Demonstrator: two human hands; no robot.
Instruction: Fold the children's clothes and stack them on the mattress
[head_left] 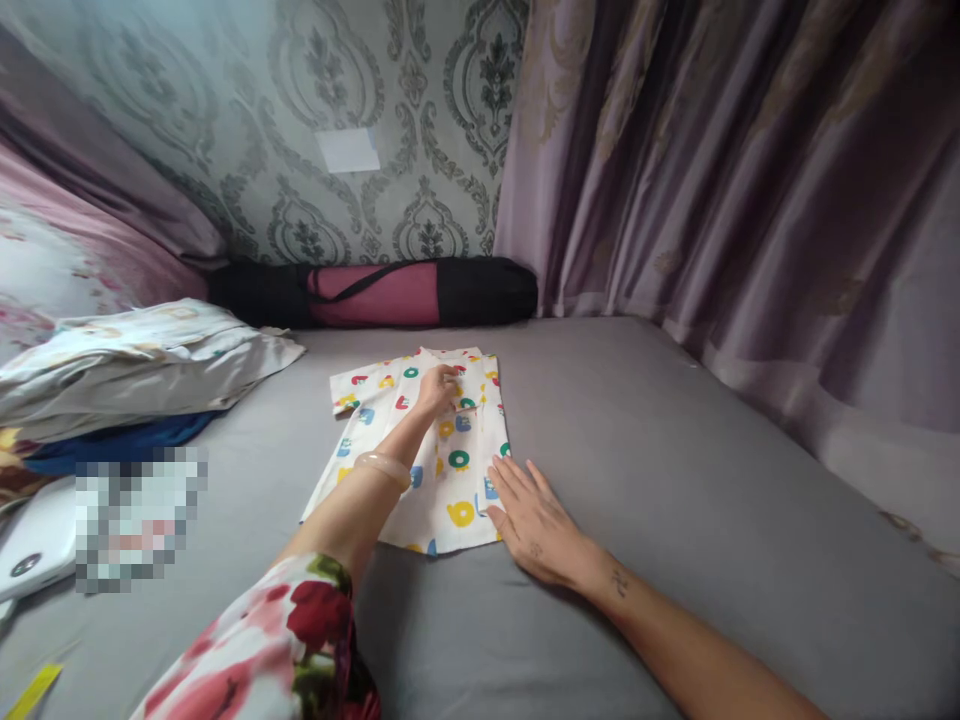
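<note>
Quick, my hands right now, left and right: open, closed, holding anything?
Left hand: fingers curled on the printed shirt, up near the collar; can't tell if they grip cloth.
Right hand: open, palm down at its lower right edge.

The left hand (439, 388), a pale bangle (383, 468) on its wrist, touches the upper part of a white short-sleeved shirt with colourful prints (409, 500) on the grey sheet (600, 450); the right hand (538, 522) lies flat at the shirt's near right edge, and a black-and-maroon fabric bag (375, 294) lies at the far side
</note>
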